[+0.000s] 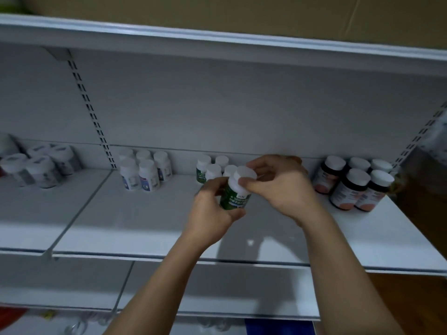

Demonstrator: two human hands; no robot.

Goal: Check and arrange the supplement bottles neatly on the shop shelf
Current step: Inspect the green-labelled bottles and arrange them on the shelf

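Gripping a green bottle (pixel 235 198) round its lower body, the left hand (pixel 212 211) curls fingers and thumb about the label; the right hand (pixel 283 187) closes on the bottle's white cap (pixel 245 175), thumb on the near side and fingers wrapped over the far side. The bottle is tilted, cap leaning to the right; it is held clear of the shelf (pixel 145 226), over its middle and nearer the back edge than the front; whether the cap is tight or loose cannot be told.

Just behind the left hand's knuckles, four more green-labelled bottles (pixel 204 169) stand upright against the back edge in a small cluster, partly hidden by the held one; to their left, near the slotted upright (pixel 92 112), five white bottles (pixel 142 171) with blue and purple labels stand in two rows, also at the back edge; towards the shelf's right end, five dark bottles (pixel 350 187) with pink labels and white caps stand close together, the front pair nearer the middle of the shelf's depth.

Beyond the upright, on the neighbouring shelf section, a blurred group of pale tubs (pixel 41 166) sits near the back; above it all runs an upper shelf (pixel 217 44) with a cardboard box (pixel 242 10) on it; a lower shelf (pixel 217 288) shows beneath the forearms.
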